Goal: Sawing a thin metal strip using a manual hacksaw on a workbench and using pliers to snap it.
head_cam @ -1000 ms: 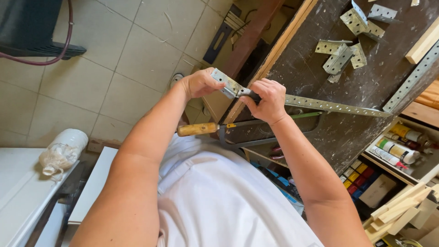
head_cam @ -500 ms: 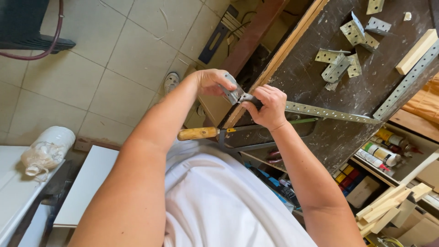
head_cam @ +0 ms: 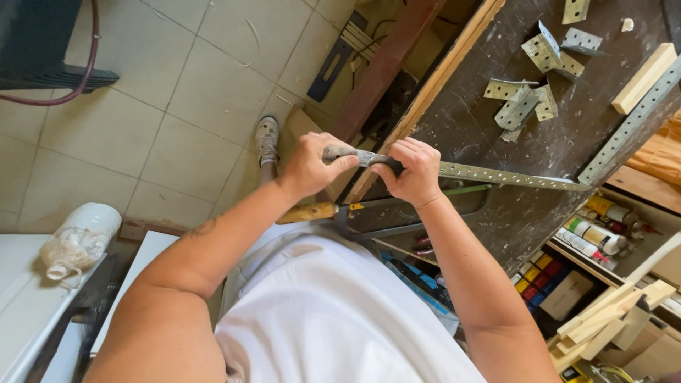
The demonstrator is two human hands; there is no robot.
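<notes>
Item: perforated metal strip (head_cam: 511, 175), lying across the tabletop (head_cam: 496, 120), its near end overhanging the edge. You are gripping that end with both hands: left hand (head_cam: 312, 167) closed on the bent tip, right hand (head_cam: 415, 170) clamped just beside it. You are bending best with the hands close and the strip's length resting flat.

Item: hacksaw (head_cam: 369, 209), wooden handle, lying below your hands.

Item: small metal brackets (head_cam: 521, 99), heaped farther along the tabletop.
</notes>
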